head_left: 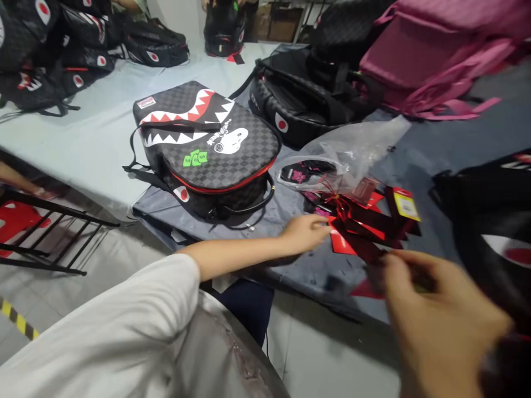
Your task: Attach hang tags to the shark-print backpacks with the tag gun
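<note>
A bundle of red and black hang tags (365,224) with red strings lies on the grey-covered table. My left hand (306,233) reaches to its near left side, fingers pinched at the edge of the tags. Close to the camera and blurred, my right hand (443,315) has thumb and fingers closed on a dark hang tag (367,251) that stretches from the bundle. Behind the bundle lies a clear plastic bag (352,149) with black and pink pieces in its mouth. Left of it, a checkered backpack (232,155) with a shark-mouth print lies on its back.
An open black backpack (298,99) and a pink backpack (431,55) stand at the back. Another black backpack (489,221) is close on the right. More black backpacks (53,50) are piled at far left. A black metal rack (45,232) stands below the table's left edge.
</note>
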The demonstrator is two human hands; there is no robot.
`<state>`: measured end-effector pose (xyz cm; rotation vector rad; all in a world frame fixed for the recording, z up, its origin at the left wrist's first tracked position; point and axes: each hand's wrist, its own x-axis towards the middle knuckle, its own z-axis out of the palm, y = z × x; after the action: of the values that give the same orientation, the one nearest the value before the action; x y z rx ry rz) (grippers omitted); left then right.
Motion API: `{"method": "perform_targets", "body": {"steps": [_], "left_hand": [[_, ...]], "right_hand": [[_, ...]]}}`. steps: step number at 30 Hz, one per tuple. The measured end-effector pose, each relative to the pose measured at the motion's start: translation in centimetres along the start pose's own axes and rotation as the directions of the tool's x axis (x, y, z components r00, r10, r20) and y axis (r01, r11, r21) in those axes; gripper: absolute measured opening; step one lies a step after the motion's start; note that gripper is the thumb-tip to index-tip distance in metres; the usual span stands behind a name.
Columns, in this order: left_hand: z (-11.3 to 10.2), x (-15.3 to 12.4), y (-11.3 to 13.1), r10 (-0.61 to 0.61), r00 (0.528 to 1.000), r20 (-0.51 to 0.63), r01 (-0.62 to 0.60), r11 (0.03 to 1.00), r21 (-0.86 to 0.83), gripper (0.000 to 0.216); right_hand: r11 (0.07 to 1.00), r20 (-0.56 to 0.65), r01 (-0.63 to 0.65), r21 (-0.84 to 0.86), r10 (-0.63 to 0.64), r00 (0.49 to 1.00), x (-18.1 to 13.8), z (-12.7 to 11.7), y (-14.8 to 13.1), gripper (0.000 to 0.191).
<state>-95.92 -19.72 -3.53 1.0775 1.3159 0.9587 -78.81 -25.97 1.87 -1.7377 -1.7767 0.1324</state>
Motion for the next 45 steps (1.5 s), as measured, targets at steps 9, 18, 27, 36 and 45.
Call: {"method": "perform_targets", "body": {"steps": [9, 18, 27, 36, 45], "left_hand": [[-11.5, -15.7, 0.3, 0.199, 0.960, -0.198, -0.220, 0.971, -0.092, 0.020], [-24.4, -20.6, 1.4, 0.158, 0.919, -0.360, -0.019, 0.933, 0.361, 0.027], [-24.6, -16.0, 1.9, 0.281, 0.959, -0.039, -0.197, 0.759, 0.621, 0.023], [-24.9, -12.6, 3.3, -0.090, 0.981, 0.171, 0.050, 0.973, 0.225, 0.012], [-27.5, -14.5, 6.6, -0.166, 0.902, 0.398, 0.059, 0.962, 0.268, 0.022]], "right_hand": [[0.637, 0.400, -0.283, 0.717, -0.044, 0.915, -8.8, 6.0, -13.9, 0.013], [0.536, 0.461, -0.366, 0.761, -0.048, 0.886, -7.8, 7.0, -17.7, 0.026], [0.600, 0.506, -0.370, 0.709, -0.069, 0.860, -7.7, 10.2, -18.2, 0.029], [0.373, 0.564, -0.523, 0.766, -0.003, 0.826, -5.2, 12.7, -20.8, 0.036], [0.148, 0.424, -0.441, 0.885, 0.130, 0.896, -6.0, 13.4, -22.5, 0.032]]}}
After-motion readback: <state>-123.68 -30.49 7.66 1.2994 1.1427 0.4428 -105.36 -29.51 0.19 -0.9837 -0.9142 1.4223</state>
